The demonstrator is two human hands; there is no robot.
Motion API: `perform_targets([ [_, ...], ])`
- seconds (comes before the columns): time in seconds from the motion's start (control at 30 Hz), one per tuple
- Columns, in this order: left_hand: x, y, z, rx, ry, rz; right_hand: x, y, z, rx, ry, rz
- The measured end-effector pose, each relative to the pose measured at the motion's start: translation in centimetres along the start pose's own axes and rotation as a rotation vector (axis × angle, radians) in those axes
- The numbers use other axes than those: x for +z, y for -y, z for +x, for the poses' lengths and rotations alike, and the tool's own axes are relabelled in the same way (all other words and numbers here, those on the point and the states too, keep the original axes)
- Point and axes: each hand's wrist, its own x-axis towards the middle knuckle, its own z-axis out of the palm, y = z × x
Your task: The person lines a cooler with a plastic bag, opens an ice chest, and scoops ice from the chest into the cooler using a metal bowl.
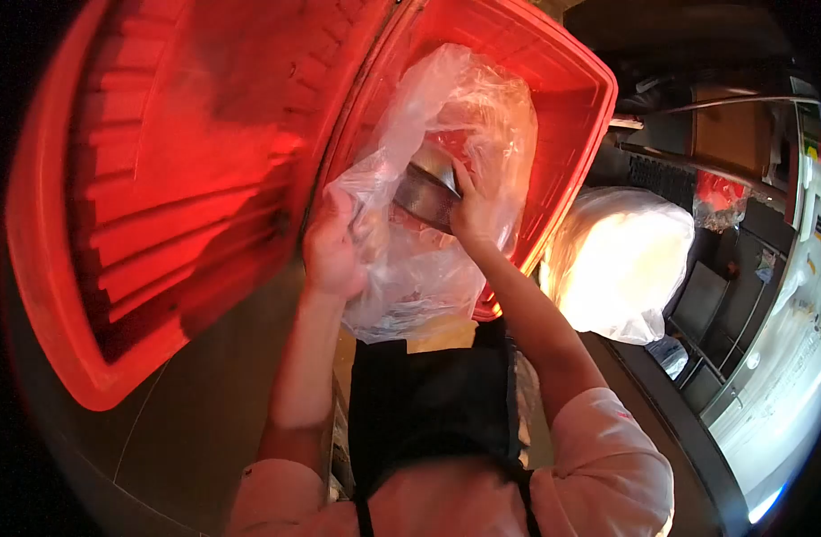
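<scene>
A clear plastic bag (419, 277) lines the inside of a large red bin (562, 54), its mouth bunched and spread open. My left hand (332, 251) is closed on the bag's edge at the left side. Inside the bag's mouth, my right hand (476, 206) grips the rim of a round, dark metal container (425, 199), which is tilted. The fingers of my right hand are partly hidden behind its rim. What lies under the container is hard to make out through the plastic.
The bin's red lid (195, 179) hangs open on the left. Right of the bin stands a brightly lit, plastic-wrapped bundle (618, 259). Farther right are a dark rack with metal rails and a pale, shiny counter (777, 394). A dark floor (160, 430) shows at lower left.
</scene>
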Motion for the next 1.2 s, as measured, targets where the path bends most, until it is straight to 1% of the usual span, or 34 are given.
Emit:
perform_targets([
  [0.07, 3.0, -1.1, -1.3, -0.004, 0.031, -0.039, -0.2, 1.1, 1.9, 0.150, -0.041, -0.126],
  [0.13, 5.6, -1.7, -3.0, -0.069, 0.130, -0.163, -0.6, 0.1, 4.4, 0.470, -0.065, 0.216],
  [0.17, 5.7, -1.6, -3.2, -0.053, 0.173, -0.114, -0.6, -0.6, 5.8, 0.636, -0.077, 0.392],
  [0.23, 5.6, -2.2, -3.2, -0.031, 0.275, -0.011, 0.3, -3.7, 9.4, 0.478, -0.358, 0.564],
  [0.27, 6.1, -1.7, -3.0, 0.013, 0.196, -0.118, -0.4, -4.5, 10.4, 0.388, -0.497, 0.638],
  [0.3, 5.2, -1.7, -1.5, -0.090, 0.320, -0.133, -1.4, -5.4, 11.4, 0.442, -0.472, 0.584],
  [0.37, 7.8, -1.9, -0.2, -0.004, 0.139, -0.133, -5.6, -4.6, 12.9, 0.553, -0.420, 0.482],
  [0.4, 9.3, -1.4, -0.5, -0.032, 0.157, -0.218, -6.0, -5.2, 12.9, 0.464, -0.450, 0.373],
  [0.47, 12.3, 0.1, -1.6, -0.090, 0.196, -0.398, -6.4, -6.5, 11.5, 0.250, -0.429, 0.277],
  [0.5, 13.3, 0.0, -2.1, -0.081, 0.271, -0.444, -6.4, -7.3, 10.5, 0.143, -0.412, 0.225],
  [0.53, 14.2, -0.3, -2.5, -0.073, 0.343, -0.491, -6.2, -7.3, 9.6, 0.079, -0.391, 0.196],
  [0.57, 12.8, 0.0, -2.2, -0.056, 0.445, -0.505, -5.8, -7.3, 9.0, 0.019, -0.344, 0.164],
  [0.6, 11.5, 0.2, -1.8, -0.041, 0.548, -0.517, -5.2, -7.3, 9.0, 0.041, -0.281, 0.422],
  [0.67, 10.6, -1.2, -1.4, -0.021, 0.434, -0.454, -2.6, -6.7, 10.3, -0.022, -0.204, 0.409],
  [0.7, 10.5, -1.9, -1.1, -0.010, 0.378, -0.419, -0.7, -6.3, 11.4, -0.105, -0.191, 0.137],
  [0.73, 10.6, -2.2, -0.5, 0.011, 0.458, -0.398, 1.2, -5.9, 12.3, -0.185, -0.175, -0.137],
  [0.8, 10.6, -2.8, -0.7, 0.241, 0.289, -0.319, 1.5, -3.6, 15.2, -0.125, 0.024, -0.279],
  [0.83, 9.3, -3.1, -0.9, 0.511, 0.170, 0.083, 1.0, -2.5, 16.6, -0.095, 0.124, -0.358],
  [0.87, 7.9, -3.3, -1.1, 0.737, -0.057, 0.484, 0.7, -1.7, 17.8, -0.115, 0.211, -0.429],
  [0.93, 7.4, -5.6, -2.7, 0.792, -0.404, 1.215, 0.2, -1.0, 19.3, -0.147, 0.386, -0.572],
  [1.0, 13.3, -8.2, -2.9, 0.739, -0.582, 1.278, 2.0, -3.2, 18.7, -0.139, 0.308, -0.470],
  [1.03, 15.8, -7.8, -2.3, 0.942, -0.707, 1.413, 2.3, -3.8, 18.8, -0.139, 0.263, -0.408],
  [1.07, 16.3, -8.3, -3.2, 0.994, -0.531, 1.325, 1.7, -3.9, 18.7, -0.134, 0.285, -0.332],
  [1.13, 20.2, -4.2, -3.2, 0.793, -0.163, 1.155, 0.1, -4.5, 17.9, -0.122, 0.330, -0.181],
  [1.2, 19.6, -1.5, 0.9, 0.228, 0.417, 1.371, 1.1, -5.9, 17.1, -0.282, 0.275, -0.275],
])
